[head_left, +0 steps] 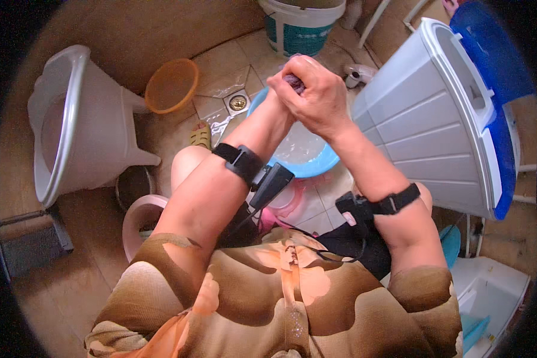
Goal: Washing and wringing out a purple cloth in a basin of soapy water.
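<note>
Purple-grey bunched cloth (pixel 293 85) was at twelve o'clock, above the blue basin (pixel 323 164). Your right hand (pixel 321 90) was closed firmly round it; your left hand (pixel 280 99) pressed against the right, its fingers mostly hidden, so its grip could not be told. Farther out, a white-and-green bucket (pixel 298 37) stood at twelve, an orange bowl (pixel 172 86) between ten and eleven, and a white, blue-lidded appliance (pixel 420 119) at two.

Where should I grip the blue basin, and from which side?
Probably by the near rim of the basin, coming from the near right: the rounded lip shows bare there, while in this view the left forearm crosses its left side and the right hand hides the far part.
</note>
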